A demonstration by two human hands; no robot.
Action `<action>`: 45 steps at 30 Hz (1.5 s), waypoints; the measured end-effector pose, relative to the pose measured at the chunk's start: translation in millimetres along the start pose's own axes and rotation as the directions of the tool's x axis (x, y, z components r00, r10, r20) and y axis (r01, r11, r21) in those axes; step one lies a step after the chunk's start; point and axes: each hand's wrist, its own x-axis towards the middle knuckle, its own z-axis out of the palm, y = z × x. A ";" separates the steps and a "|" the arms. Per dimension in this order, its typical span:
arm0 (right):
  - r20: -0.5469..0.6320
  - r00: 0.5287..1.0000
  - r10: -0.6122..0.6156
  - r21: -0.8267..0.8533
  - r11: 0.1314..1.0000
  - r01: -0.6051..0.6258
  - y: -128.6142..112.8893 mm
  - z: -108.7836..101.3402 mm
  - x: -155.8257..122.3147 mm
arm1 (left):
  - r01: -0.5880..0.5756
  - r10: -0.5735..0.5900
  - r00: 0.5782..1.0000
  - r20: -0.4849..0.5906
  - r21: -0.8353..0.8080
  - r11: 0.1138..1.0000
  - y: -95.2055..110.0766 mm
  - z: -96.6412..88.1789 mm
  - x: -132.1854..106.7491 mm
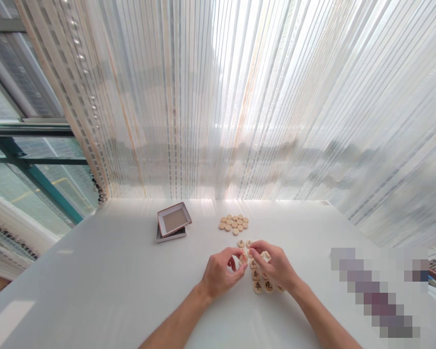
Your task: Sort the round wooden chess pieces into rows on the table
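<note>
My left hand [221, 272] pinches a round wooden xiangqi piece with a red character [243, 259] between thumb and fingers. Close beside it, my right hand [274, 261] has its thumb and index finger closed on another xiangqi piece [250, 252], mostly covered by the fingertips. Under and around the right hand lie several face-up pieces in rows, among them a black-marked piece [257, 286] and its neighbour [268, 286]. Two black-marked pieces, one of them this piece [241, 243], lie just beyond my fingers. My right hand hides part of the rows.
Farther back on the white table [123, 271] is a cluster of several blank-side-up pieces [234, 225]. To its left, an open box lid [174, 219] rests tilted on a box base [171, 237]. A striped sheer curtain [203, 121] hangs along the far edge. A blurred patch covers the right side.
</note>
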 end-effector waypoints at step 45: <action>-0.386 0.876 0.290 0.085 0.957 -0.279 84.5 -39.0 23.6 | -0.054 -0.012 0.934 0.358 0.176 0.983 0.3 -13.5 -2.5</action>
